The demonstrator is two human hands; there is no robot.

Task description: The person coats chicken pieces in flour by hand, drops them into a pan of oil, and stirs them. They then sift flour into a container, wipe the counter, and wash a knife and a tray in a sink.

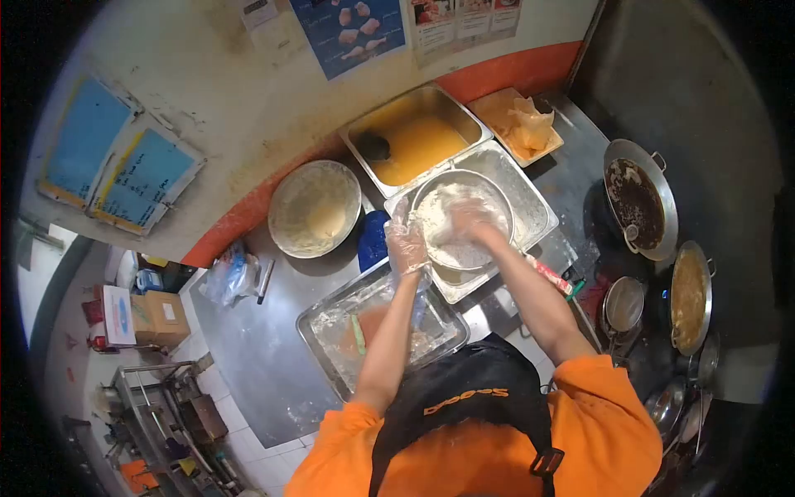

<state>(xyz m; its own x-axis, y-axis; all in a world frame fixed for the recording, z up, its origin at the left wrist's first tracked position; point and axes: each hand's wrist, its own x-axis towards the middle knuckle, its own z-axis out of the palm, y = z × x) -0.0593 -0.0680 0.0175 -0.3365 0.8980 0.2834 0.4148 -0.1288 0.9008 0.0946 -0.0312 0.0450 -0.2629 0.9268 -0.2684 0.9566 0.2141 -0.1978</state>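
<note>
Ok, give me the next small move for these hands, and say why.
I'd probably draw the right hand through the white powder on the left side of the round bowl: the powder looks thickest there, and the left hand is at the near rim, seemingly well placed to steady it.

Grey metal table (257, 356), white specks toward near left. Left side: plastic bag (229, 280), slim stick (266, 282) just right of it. Farther right: round basin (288, 199), floury inside; blue thing (373, 240) beside it, partly hidden. Near middle: floury tray (331, 364). Far middle: yellow-liquid pan (363, 161); floured pan (532, 217) just nearer. Far right: small tray (497, 118).
</note>
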